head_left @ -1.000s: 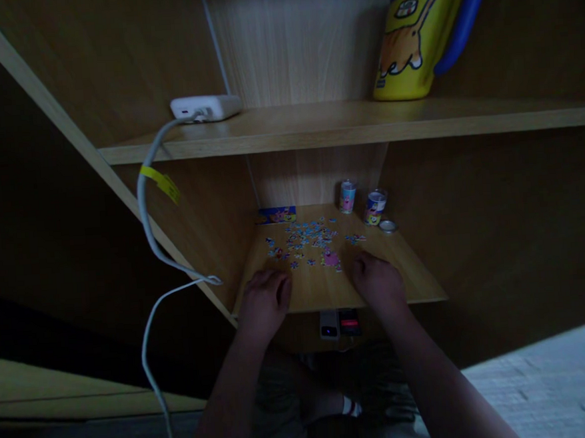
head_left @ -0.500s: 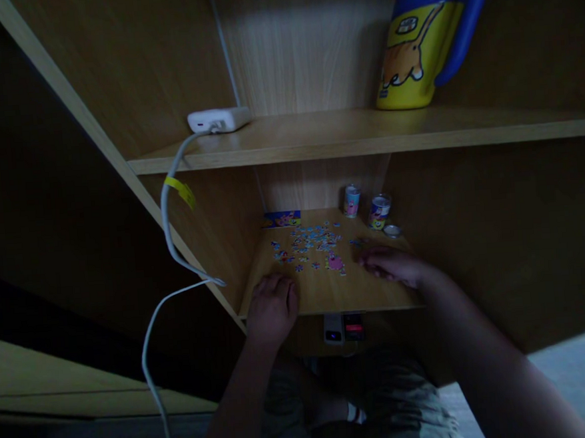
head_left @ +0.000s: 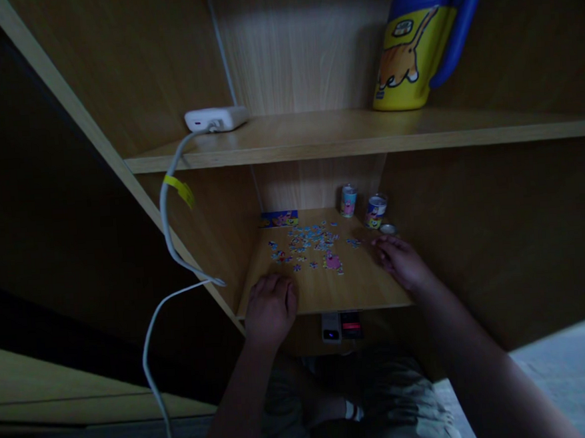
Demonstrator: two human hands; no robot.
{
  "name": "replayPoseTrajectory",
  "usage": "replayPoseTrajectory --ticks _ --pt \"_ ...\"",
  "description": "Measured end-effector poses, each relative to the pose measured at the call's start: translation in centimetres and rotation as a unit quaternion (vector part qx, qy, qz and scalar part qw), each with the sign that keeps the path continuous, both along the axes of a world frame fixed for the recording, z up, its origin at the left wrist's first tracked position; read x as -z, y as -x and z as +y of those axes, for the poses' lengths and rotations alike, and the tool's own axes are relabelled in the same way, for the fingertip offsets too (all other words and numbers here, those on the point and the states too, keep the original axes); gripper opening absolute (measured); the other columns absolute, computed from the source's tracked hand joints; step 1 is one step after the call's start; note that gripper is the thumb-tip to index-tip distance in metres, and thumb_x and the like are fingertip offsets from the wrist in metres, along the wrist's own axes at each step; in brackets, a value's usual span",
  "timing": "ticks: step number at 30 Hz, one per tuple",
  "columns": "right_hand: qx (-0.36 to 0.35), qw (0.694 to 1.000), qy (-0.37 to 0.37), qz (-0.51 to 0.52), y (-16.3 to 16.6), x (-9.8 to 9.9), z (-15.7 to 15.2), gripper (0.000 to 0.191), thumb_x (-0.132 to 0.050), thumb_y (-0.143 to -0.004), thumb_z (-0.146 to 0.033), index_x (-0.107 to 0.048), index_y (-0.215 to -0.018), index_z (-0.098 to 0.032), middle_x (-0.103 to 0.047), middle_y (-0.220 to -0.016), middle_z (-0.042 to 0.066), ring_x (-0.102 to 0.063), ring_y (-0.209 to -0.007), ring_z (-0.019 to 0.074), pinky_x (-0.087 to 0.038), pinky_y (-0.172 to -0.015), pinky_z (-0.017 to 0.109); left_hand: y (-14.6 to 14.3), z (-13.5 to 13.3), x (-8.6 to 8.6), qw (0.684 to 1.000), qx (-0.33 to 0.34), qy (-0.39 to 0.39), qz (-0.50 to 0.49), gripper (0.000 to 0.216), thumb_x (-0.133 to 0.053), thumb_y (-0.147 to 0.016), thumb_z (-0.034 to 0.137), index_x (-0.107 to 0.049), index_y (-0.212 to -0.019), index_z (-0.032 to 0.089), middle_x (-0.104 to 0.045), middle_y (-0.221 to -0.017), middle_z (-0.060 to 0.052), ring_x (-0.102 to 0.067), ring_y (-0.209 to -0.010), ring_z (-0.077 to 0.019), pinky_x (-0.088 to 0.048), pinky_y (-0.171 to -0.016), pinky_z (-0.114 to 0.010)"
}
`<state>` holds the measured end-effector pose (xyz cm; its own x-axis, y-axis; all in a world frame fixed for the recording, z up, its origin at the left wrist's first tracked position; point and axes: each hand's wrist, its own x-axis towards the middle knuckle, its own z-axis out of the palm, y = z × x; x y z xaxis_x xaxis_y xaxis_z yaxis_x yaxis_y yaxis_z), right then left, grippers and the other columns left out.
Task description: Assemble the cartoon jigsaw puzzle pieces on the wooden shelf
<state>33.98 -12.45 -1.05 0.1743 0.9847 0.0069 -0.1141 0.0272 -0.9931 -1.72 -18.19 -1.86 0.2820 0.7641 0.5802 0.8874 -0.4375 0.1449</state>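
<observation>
Many small jigsaw puzzle pieces [head_left: 314, 236] lie scattered over the lower shelf. A joined pink patch of puzzle pieces [head_left: 332, 261] sits nearest the front, with a few loose blue pieces [head_left: 353, 243] to its right. My left hand [head_left: 271, 307] rests at the shelf's front left, its fingers curled in and nothing visible in them. My right hand [head_left: 399, 259] is right of the loose blue pieces, apart from them. Its fingers are bent together; whether a small piece is between the fingertips is too dark to make out.
Two small printed cans [head_left: 349, 202] [head_left: 375, 212] stand at the back right, with a round metal lid [head_left: 388, 229] before them. A printed picture strip [head_left: 279, 219] lies back left. Above, the upper shelf [head_left: 311, 134] holds a white charger [head_left: 218, 119] with a dangling cable and a yellow-blue mug [head_left: 411, 50].
My right hand has shifted a little to the right, away from the loose blue pieces, uncovering them. My left hand has stayed in place. The view has moved slightly.
</observation>
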Motion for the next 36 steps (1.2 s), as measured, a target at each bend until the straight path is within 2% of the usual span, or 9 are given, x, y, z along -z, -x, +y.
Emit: replayPoseTrajectory --ticks 7,14,17,21,23,26,29,32,36 --pt "0.004 0.999 0.008 0.037 -0.6 -0.2 0.4 0.043 -0.088 -0.073 -0.052 -0.067 -0.097 -0.023 -0.05 -0.063 -0.008 -0.033 -0.048 0.0075 -0.018 -0.046 0.022 -0.2 0.0 -0.3 1.0 0.004 0.014 -0.006 0.02 -0.057 -0.107 0.026 -0.077 -0.104 0.023 -0.078 -0.107 -0.012 -0.069 -0.102 -0.033 -0.056 -0.092 -0.048" --pt "0.003 1.0 0.006 0.018 -1.0 -0.1 1.1 0.034 -0.082 -0.077 -0.046 -0.068 -0.098 -0.023 -0.049 -0.064 -0.008 -0.031 -0.05 0.009 -0.017 -0.048 0.025 -0.3 0.0 -0.2 0.999 0.006 0.026 -0.027 0.016 -0.062 -0.106 0.026 -0.077 -0.102 0.022 -0.078 -0.107 -0.011 -0.071 -0.103 -0.032 -0.058 -0.096 -0.048" --pt "0.0 1.0 0.0 -0.001 -0.7 -0.2 1.4 0.031 -0.078 -0.079 -0.045 -0.067 -0.098 -0.023 -0.048 -0.062 -0.008 -0.03 -0.05 0.009 -0.018 -0.049 0.025 -0.3 0.1 -0.6 0.993 0.054 0.05 -0.093 0.015 -0.063 -0.107 0.027 -0.076 -0.099 0.024 -0.079 -0.104 -0.008 -0.073 -0.102 -0.0284 -0.059 -0.095 -0.044" --pt "-0.007 0.999 -0.013 -0.029 -0.6 0.1 2.2 0.031 -0.078 -0.08 -0.046 -0.069 -0.098 -0.023 -0.047 -0.061 -0.009 -0.032 -0.05 0.0097 -0.021 -0.049 0.025 -0.6 -0.1 -1.2 0.966 0.115 0.096 -0.209 0.019 -0.06 -0.112 0.03 -0.074 -0.101 0.024 -0.079 -0.104 -0.006 -0.075 -0.101 -0.0235 -0.061 -0.093 -0.038" --pt "-0.014 0.998 -0.022 -0.051 -0.7 0.5 2.9 0.032 -0.078 -0.08 -0.048 -0.071 -0.099 -0.023 -0.048 -0.061 -0.009 -0.035 -0.051 0.0105 -0.025 -0.05 0.025 -0.9 -0.2 -1.2 0.966 0.124 0.111 -0.198 0.019 -0.062 -0.112 0.03 -0.075 -0.1 0.024 -0.079 -0.102 -0.005 -0.075 -0.1 -0.0235 -0.061 -0.094 -0.039" --pt "-0.016 0.991 -0.031 -0.126 -0.7 0.8 4.1 0.029 -0.074 -0.085 -0.049 -0.073 -0.098 -0.022 -0.05 -0.062 -0.007 -0.04 -0.054 0.0122 -0.03 -0.053 0.025 -1.3 -0.2 -0.8 0.978 0.121 0.114 -0.125 0.013 -0.067 -0.108 0.026 -0.077 -0.1 0.024 -0.079 -0.104 -0.006 -0.074 -0.103 -0.0261 -0.059 -0.099 -0.043" --pt "-0.006 0.961 -0.069 -0.267 -0.2 0.7 5.3 0.019 -0.067 -0.092 -0.038 -0.076 -0.096 -0.021 -0.069 -0.076 -0.001 -0.057 -0.069 0.0156 -0.044 -0.066 0.027 -1.4 -0.3 -0.5 0.987 0.099 0.098 -0.077 0.009 -0.069 -0.106 0.024 -0.078 -0.106 0.025 -0.08 -0.114 -0.008 -0.072 -0.11 -0.0289 -0.057 -0.104 -0.048" --pt "0.023 0.91 -0.113 -0.397 0.9 0.5 6.1 0.019 -0.06 -0.097 -0.027 -0.077 -0.1 -0.02 -0.081 -0.099 0.006 -0.069 -0.09 0.0197 -0.051 -0.085 0.03 -1.3 -0.3 -0.6 0.989 0.098 0.093 -0.058 0.01 -0.068 -0.107 0.024 -0.078 -0.11 0.024 -0.08 -0.117 -0.009 -0.071 -0.113 -0.0308 -0.056 -0.106 -0.051" --pt "0.019 0.827 -0.151 -0.542 2.3 0.4 6.5 0.028 -0.055 -0.105 -0.029 -0.079 -0.115 -0.018 -0.084 -0.108 0.011 -0.075 -0.094 0.0245 -0.052 -0.086 0.032 -1.0 -0.6 -1.2 0.979 0.141 0.115 -0.094 0.011 -0.066 -0.109 0.023 -0.077 -0.109 0.024 -0.081 -0.111 -0.007 -0.074 -0.108 -0.0282 -0.06 -0.102 -0.049"
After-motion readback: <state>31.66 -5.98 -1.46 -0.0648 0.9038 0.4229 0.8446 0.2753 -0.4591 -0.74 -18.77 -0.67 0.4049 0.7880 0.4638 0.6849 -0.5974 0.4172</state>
